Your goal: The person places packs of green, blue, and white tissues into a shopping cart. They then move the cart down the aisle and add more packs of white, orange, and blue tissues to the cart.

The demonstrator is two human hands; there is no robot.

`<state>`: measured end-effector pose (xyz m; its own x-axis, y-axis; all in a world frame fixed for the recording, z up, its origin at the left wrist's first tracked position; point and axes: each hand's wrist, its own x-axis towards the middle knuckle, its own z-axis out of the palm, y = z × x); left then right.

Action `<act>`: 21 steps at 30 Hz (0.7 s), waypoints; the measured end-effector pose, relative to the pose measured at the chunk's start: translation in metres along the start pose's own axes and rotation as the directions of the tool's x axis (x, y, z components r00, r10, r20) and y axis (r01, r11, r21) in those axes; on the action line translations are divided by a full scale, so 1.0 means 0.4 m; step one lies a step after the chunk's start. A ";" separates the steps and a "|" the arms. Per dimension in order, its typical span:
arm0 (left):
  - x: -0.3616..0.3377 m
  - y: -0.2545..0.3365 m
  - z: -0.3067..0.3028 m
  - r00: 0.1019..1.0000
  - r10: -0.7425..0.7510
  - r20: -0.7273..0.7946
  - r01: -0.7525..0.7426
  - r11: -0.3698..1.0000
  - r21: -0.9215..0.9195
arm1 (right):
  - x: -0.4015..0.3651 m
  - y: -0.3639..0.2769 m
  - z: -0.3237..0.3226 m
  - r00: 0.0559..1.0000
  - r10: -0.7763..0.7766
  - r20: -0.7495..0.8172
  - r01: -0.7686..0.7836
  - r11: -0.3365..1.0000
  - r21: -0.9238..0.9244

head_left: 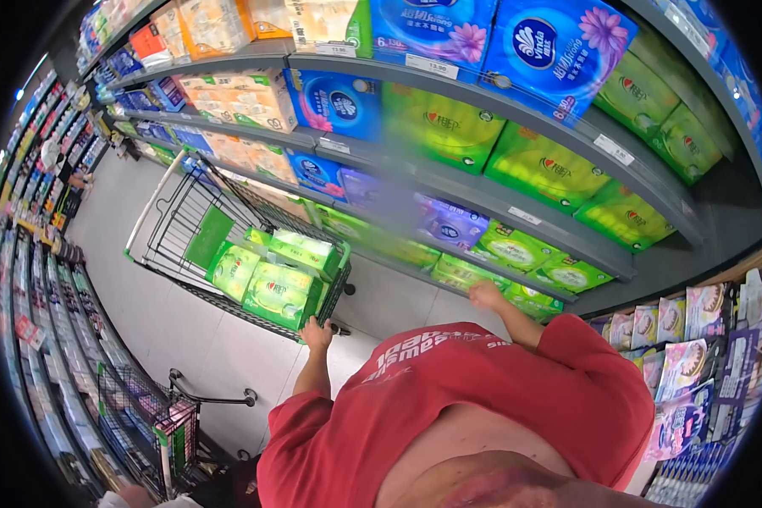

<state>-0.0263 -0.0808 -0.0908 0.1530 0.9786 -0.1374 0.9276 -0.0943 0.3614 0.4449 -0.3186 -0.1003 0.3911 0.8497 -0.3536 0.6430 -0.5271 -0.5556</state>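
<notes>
My left hand is closed on the near corner of a black wire shopping cart with green trim. Inside the cart lie several green packs of tissues, toward the end nearest me. Off to the right, my right hand hovers in front of the lower shelf, its fingers loosely curled and nothing visible in them. Close by it on the shelf are green tissue packs and a purple pack.
Stocked shelves curve along the right, holding blue packs and green packs. A second cart stands at the lower left, beside another shelf. Bagged goods hang at the right. A person is far down the aisle.
</notes>
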 end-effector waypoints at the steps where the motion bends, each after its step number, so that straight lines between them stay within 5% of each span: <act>1: -0.003 0.004 0.002 1.000 0.001 -0.021 -0.001 1.000 -0.025 | -0.011 -0.032 -0.040 0.999 0.027 -0.024 -0.023 0.990 0.140; 6: -0.030 0.013 0.043 0.994 0.008 -0.108 -0.016 0.997 -0.072 | -0.056 -0.219 -0.225 0.971 0.209 -0.119 -0.128 0.869 0.478; 8: -0.047 0.013 0.068 0.974 0.030 -0.224 -0.054 0.993 -0.102 | -0.048 -0.215 -0.256 0.971 0.150 -0.185 -0.058 0.902 0.428; 10: -0.067 0.022 0.065 0.974 0.042 -0.223 -0.072 0.989 -0.129 | -0.051 -0.242 -0.290 0.959 0.225 -0.172 -0.149 0.918 0.368; 15: -0.143 0.022 0.024 0.969 -0.024 -0.246 -0.004 0.994 -0.111 | -0.037 -0.233 -0.273 0.984 0.153 -0.089 -0.085 0.851 0.518; 18: -0.151 -0.006 0.026 0.990 -0.056 -0.129 0.039 0.990 -0.134 | 0.012 -0.203 -0.257 0.995 0.087 -0.046 -0.056 0.885 0.461; 21: -0.152 -0.030 0.009 0.978 -0.073 0.194 0.091 0.992 -0.085 | 0.066 -0.186 -0.256 0.994 -0.053 -0.096 0.092 0.879 0.467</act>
<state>-0.0457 -0.1397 -0.0902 0.1485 0.9288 -0.3397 0.9052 0.0107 0.4249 0.4748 -0.2556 0.0088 0.4181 0.8733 -0.2501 0.2935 -0.3904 -0.8726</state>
